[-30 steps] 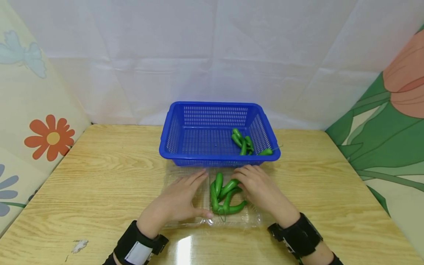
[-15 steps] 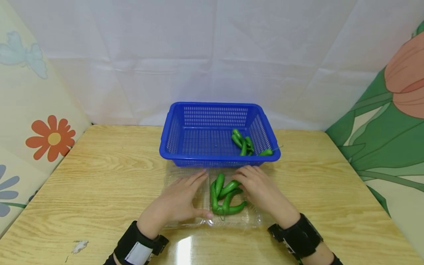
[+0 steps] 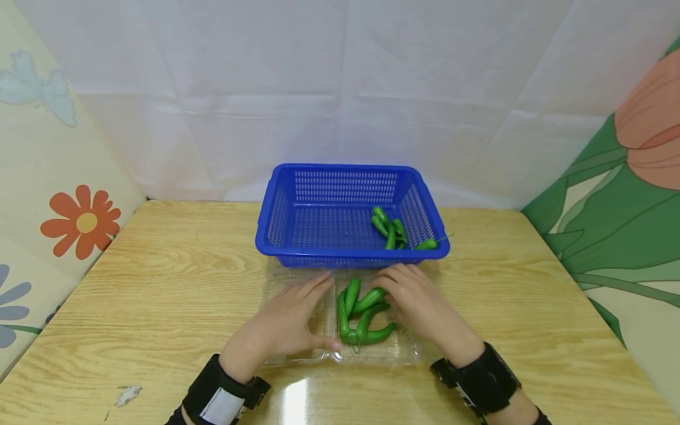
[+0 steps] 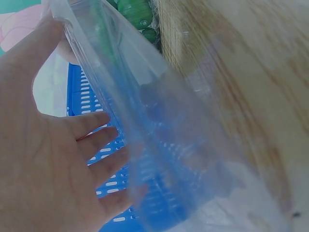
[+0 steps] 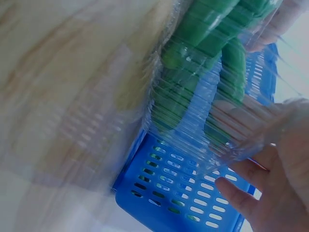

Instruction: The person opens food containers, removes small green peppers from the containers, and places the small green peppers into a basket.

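In the head view a clear plastic clamshell box (image 3: pixel 409 353) lies unfolded on the table, several green peppers (image 3: pixel 378 336) in its right half. My left hand (image 3: pixel 281 321) spreads over the left half, thumb and fingers reaching to the middle fold; the left wrist view shows its fingers straight against the clear plastic (image 4: pixel 159 101). The fingers of my right hand (image 3: pixel 411 298) curl down into the right half and hold the end of one green pepper (image 3: pixel 370 300). In the right wrist view, part of that hand shows through the clear side wall, beside the peppers (image 5: pixel 231 67).
Directly behind the box stands a blue mesh basket (image 3: pixel 340 254). Several more green peppers (image 3: pixel 390 230) lie at its right end, one stem poking over the rim. White cloth (image 3: pixel 340 106) hangs at the back, and printed panels stand left and right of the wooden table (image 3: pixel 180 283).
The peppers under my right hand have shifted very slightly. Both hands stay in nearly the same place, and the basket and box have not moved.
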`<action>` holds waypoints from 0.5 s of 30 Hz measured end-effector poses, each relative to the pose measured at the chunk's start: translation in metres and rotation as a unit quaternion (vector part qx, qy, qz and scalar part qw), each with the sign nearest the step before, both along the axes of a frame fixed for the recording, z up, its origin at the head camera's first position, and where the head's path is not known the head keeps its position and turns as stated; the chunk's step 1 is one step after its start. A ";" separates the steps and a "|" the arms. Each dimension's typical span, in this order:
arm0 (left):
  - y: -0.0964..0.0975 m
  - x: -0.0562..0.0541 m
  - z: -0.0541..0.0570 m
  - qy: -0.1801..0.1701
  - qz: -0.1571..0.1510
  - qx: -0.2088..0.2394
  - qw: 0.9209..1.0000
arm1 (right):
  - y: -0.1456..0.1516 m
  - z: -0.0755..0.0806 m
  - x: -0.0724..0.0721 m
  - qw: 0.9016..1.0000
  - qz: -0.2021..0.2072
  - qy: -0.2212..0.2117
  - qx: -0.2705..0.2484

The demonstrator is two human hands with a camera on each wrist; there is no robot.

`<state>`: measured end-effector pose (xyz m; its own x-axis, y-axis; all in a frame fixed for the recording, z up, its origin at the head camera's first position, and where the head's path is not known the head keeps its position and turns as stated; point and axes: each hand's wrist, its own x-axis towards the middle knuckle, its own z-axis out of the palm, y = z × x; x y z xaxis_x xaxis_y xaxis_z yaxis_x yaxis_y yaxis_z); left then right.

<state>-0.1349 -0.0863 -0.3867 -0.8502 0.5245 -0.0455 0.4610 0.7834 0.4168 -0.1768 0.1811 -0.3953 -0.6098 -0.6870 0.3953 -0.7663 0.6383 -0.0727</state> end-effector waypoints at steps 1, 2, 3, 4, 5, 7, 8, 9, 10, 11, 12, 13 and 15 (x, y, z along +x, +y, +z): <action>0.000 0.000 0.000 0.001 -0.001 0.000 1.000 | 0.000 0.000 0.000 1.000 0.001 0.001 -0.002; 0.000 0.000 0.000 0.003 -0.001 0.000 1.000 | 0.001 0.001 0.000 1.000 0.003 0.002 -0.005; 0.000 0.000 -0.001 0.003 -0.002 0.000 1.000 | 0.001 0.001 0.000 1.000 0.004 0.002 -0.006; 0.000 0.000 -0.001 0.004 -0.002 0.000 1.000 | 0.001 0.001 0.000 1.000 0.006 0.003 -0.007; 0.000 0.000 -0.001 0.004 -0.002 0.000 1.000 | 0.002 0.002 0.000 1.000 0.007 0.004 -0.008; 0.000 0.000 -0.001 0.004 -0.002 -0.001 1.000 | 0.002 0.003 0.000 1.000 0.010 0.006 -0.009; -0.001 0.000 -0.001 0.004 -0.002 -0.001 1.000 | 0.002 0.003 0.000 1.000 0.010 0.007 -0.011; -0.001 0.000 -0.001 0.003 -0.002 -0.002 1.000 | 0.003 0.003 0.000 1.000 0.012 0.009 -0.013; -0.001 0.000 -0.001 0.003 -0.002 -0.002 1.000 | 0.003 0.004 0.000 1.000 0.013 0.010 -0.015; -0.001 0.000 -0.001 0.003 -0.002 -0.002 1.000 | 0.003 0.005 0.000 1.000 0.014 0.011 -0.017; 0.000 0.000 -0.001 0.003 -0.002 -0.002 1.000 | 0.003 0.005 0.000 1.000 0.016 0.011 -0.019; 0.000 0.000 -0.001 0.003 -0.002 -0.002 1.000 | 0.004 0.006 0.001 1.000 0.016 0.012 -0.020; 0.000 -0.001 -0.001 0.004 -0.002 0.000 1.000 | 0.004 0.008 0.001 1.000 0.017 0.011 -0.020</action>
<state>-0.1356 -0.0865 -0.3877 -0.8480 0.5285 -0.0391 0.4680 0.7814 0.4127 -0.1757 0.1854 -0.3874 -0.5776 -0.6905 0.4355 -0.7890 0.6090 -0.0808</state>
